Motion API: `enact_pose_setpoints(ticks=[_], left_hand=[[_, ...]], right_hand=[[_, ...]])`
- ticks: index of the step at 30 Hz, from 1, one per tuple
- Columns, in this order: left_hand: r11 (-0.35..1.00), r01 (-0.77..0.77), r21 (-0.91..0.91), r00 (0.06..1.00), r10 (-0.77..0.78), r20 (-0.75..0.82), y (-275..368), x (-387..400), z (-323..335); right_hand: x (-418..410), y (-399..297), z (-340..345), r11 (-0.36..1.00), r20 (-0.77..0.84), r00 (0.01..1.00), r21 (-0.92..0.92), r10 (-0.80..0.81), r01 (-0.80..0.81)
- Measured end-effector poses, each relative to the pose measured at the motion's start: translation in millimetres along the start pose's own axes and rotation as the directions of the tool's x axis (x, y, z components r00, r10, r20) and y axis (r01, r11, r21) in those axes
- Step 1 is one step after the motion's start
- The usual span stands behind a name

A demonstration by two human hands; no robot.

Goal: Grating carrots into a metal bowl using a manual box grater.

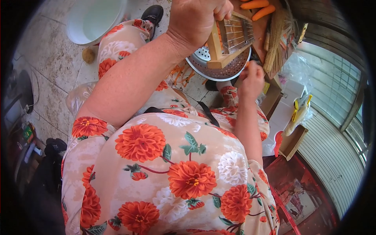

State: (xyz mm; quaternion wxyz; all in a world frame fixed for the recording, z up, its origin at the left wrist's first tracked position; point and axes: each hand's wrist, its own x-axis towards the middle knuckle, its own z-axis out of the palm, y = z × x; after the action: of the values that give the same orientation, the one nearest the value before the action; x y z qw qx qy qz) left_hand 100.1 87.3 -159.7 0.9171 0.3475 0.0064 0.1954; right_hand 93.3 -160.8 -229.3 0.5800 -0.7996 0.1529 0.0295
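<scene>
At the top, my left hand (196,23) is closed round the far end of a wooden-framed grater or slicer (216,50) with thin metal bars. The frame is tilted over a perforated metal colander (218,77); orange shreds show behind its bars. Near the colander's right rim is my right hand (252,77), slightly blurred, fingers curled on a small orange piece, probably carrot, mostly hidden by them. Whole carrots (263,12) lie on a brown board (260,32) at the upper right.
A white basin of water (97,20) stands upper left, near a round brown potato-like item (88,55). Orange strips (183,77) litter the tiled floor beside the colander. A straw whisk or brush (274,44) lies on the board; cardboard boxes (293,142) and plastic bags are at right.
</scene>
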Motion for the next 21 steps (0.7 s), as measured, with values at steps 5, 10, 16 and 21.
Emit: enact_pose_setpoints(ticks=[5, 10, 16, 21], left_hand=[[1.0, -0.018, -0.014, 1.0, 0.018, 0.023, -11.2, 5.0, -6.3], [1.0, 0.007, 0.015, 0.999, -0.007, -0.054, -8.4, 2.2, -2.9], [0.989, 0.023, 0.146, 0.998, -0.031, 0.053, -1.6, 0.8, -7.3], [0.983, 0.074, 0.17, 0.997, -0.075, 0.003, 0.2, 2.1, -1.6]], right_hand=[[-53.8, 37.1, 10.1, 0.947, 0.381, 0.89, -0.285, 0.252, -0.146], [-50.3, 65.0, 10.2, 0.919, 0.538, 0.809, -0.395, 0.236, -0.006], [-1.3, 39.7, -1.6, 0.904, 0.394, 0.891, -0.425, 0.227, -0.042], [89.4, 11.1, -25.6, 0.832, 0.173, 0.984, -0.539, -0.043, 0.131]])
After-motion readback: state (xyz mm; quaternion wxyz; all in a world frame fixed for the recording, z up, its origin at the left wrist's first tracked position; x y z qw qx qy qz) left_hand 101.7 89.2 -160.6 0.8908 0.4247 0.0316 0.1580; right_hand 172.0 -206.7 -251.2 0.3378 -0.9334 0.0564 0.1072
